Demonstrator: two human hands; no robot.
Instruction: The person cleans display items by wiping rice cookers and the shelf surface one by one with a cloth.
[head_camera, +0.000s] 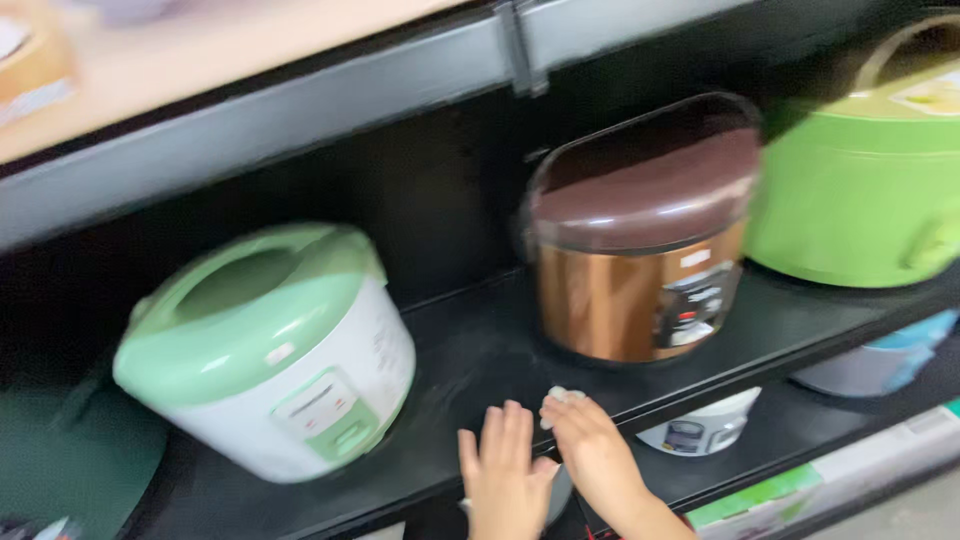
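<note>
Your right hand (590, 450) pinches a small white cloth (558, 397) and presses it on the black shelf (470, 350), near the front edge. Your left hand (505, 475) lies flat and open on the same shelf, just beside the right one, holding nothing. To the left sits a white rice cooker with a light green lid (270, 350). Behind your hands stands a copper cooker with a brown lid (640, 235). A big green cooker (860, 190) is on the far right. More cookers sit on the shelf below (700, 430).
</note>
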